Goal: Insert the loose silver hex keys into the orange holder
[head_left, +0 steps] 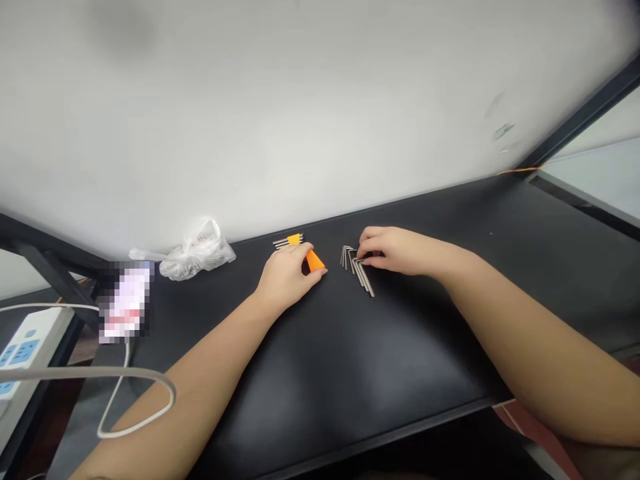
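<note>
Several L-shaped hex keys [364, 277] lie in a row on the black table, graded from short to long. My right hand [383, 250] is at their bent ends, its fingers pinched together at one of the keys. Left of them, my left hand [287, 270] grips an orange hex key holder [315, 261] between thumb and fingers, and part of it is hidden by the hand. Just behind that hand sits another orange holder piece [294, 239] with several metal keys through it; whether the two orange parts are joined I cannot tell.
A crumpled clear plastic bag [197, 253] lies by the wall on the left. Near it is a blurred-out phone-like object [127, 300] with a white cable [170, 393] looping over my left forearm. A power strip [25, 350] stands at the left edge.
</note>
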A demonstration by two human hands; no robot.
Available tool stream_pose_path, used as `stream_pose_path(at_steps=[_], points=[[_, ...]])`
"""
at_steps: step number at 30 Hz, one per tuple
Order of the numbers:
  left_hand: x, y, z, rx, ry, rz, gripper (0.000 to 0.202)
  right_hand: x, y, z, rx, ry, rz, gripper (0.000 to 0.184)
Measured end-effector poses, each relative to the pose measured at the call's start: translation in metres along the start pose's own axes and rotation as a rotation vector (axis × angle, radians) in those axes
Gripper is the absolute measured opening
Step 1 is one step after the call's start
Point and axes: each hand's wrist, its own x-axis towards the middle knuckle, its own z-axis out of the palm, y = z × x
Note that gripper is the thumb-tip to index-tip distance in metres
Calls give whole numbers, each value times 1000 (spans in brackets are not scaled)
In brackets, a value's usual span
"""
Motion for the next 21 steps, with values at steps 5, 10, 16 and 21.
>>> stream_pose_path(at_steps=[5,10,16,21], points=[[0,1,0,0,2,1,42,4,2,7,-61,95,87,20],[0,1,0,4,2,6,43,9,5,12,-67,176,-91,55],[0,1,2,-2,13,16,44,18,6,16,-49,157,-159,46],[0,1,1,-4,8,13,44,23,0,22,-98,233,-134,40]])
